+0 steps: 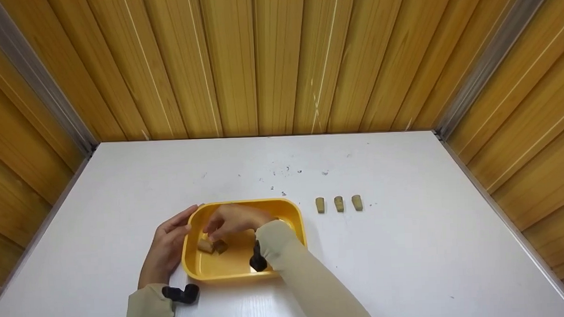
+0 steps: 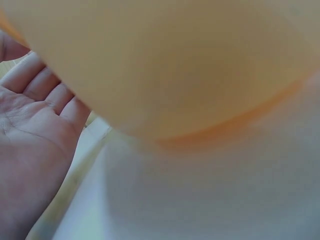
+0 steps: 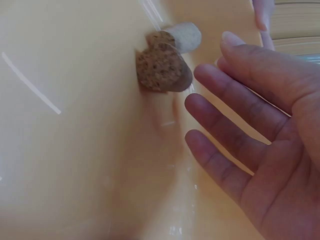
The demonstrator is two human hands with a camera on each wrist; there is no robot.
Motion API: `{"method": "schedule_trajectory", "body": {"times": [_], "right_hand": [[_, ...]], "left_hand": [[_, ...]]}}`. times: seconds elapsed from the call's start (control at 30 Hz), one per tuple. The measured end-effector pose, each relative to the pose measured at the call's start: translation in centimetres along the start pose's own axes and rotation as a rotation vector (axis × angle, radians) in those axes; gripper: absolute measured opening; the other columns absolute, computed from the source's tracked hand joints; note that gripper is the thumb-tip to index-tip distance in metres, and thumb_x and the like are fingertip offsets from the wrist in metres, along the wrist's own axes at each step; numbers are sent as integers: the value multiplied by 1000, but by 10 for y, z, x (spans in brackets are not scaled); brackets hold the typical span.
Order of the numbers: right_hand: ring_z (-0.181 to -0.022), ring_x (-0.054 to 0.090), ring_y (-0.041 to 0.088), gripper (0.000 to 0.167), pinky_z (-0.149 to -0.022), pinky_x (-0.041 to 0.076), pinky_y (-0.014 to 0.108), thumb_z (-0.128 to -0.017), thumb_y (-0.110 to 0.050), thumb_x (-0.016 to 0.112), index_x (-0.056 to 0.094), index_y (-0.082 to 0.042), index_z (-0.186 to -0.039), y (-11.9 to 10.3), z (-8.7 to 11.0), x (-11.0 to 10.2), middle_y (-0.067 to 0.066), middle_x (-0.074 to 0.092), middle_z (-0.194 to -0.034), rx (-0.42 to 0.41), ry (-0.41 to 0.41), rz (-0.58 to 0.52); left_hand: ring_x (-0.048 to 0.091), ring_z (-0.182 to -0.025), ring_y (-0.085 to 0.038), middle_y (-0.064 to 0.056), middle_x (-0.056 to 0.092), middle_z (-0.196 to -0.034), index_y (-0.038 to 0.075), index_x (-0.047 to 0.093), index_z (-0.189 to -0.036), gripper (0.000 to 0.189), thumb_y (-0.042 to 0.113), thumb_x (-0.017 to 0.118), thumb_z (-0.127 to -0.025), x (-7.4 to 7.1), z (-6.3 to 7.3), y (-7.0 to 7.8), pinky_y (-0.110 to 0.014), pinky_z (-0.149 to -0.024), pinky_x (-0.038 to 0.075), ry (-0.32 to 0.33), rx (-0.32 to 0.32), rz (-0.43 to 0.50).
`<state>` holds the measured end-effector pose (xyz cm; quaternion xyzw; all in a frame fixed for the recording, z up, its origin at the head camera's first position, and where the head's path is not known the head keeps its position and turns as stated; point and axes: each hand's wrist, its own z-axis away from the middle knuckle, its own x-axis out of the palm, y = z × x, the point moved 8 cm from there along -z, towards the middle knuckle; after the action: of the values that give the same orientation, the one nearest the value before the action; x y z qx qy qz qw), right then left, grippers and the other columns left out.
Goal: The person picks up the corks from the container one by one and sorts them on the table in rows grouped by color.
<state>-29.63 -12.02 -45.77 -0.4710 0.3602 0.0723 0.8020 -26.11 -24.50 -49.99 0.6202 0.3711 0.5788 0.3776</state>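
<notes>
A yellow plastic tray point(image 1: 245, 276) stands on the white table with two brown cork-like pieces inside near its left wall. The lighter piece point(image 1: 205, 246) lies beside a darker piece point(image 1: 221, 246), whose rough speckled end point(image 3: 159, 70) faces the right wrist camera. My right hand point(image 1: 235, 220) reaches into the tray, its fingers loosely extended just beside these pieces, with a small gap visible in the right wrist view. Along the tray's left outer side, my left hand point(image 1: 168, 244) rests with fairly straight fingers and the thumb at the rim; its palm point(image 2: 37, 135) faces the tray.
Three similar tapered pieces stand in a row right of the tray: a left one point(image 1: 320, 205), a middle one point(image 1: 339, 204) and a right one point(image 1: 356, 202). Dark specks mark the white table point(image 1: 407, 257). Wood-patterned walls point(image 1: 278, 60) enclose the back and sides.
</notes>
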Motion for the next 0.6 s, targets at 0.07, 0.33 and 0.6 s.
{"method": "schedule_trajectory", "body": {"times": [0.07, 0.33, 0.6], "right_hand": [[-86, 63, 5, 29, -85, 52, 18, -87, -20, 71, 71, -10, -114, 0, -2, 3, -1, 73, -104, -9, -6, -8], [-72, 65, 9, 24, -72, 56, 18, -86, -14, 71, 71, -4, -108, 0, -5, 14, 1, 72, -92, -32, -50, -144], [-71, 61, 6, 17, -71, 52, 14, -82, -21, 76, 74, -13, -96, -1, -7, 17, -6, 70, -80, 28, -29, -36]], "left_hand": [[58, -122, -16, -2, 63, -129, -8, 40, -139, 47, -7, 44, -92, 0, 0, 0, -29, -102, 48, -5, -5, 10], [57, -123, -17, -2, 63, -130, -9, 40, -140, 48, -7, 44, -92, 0, 1, -1, -29, -102, 48, 6, -4, 7], [57, -123, -17, -2, 63, -129, -7, 42, -140, 48, -5, 46, -92, -1, 1, -2, -29, -102, 49, 30, -39, 1]]}}
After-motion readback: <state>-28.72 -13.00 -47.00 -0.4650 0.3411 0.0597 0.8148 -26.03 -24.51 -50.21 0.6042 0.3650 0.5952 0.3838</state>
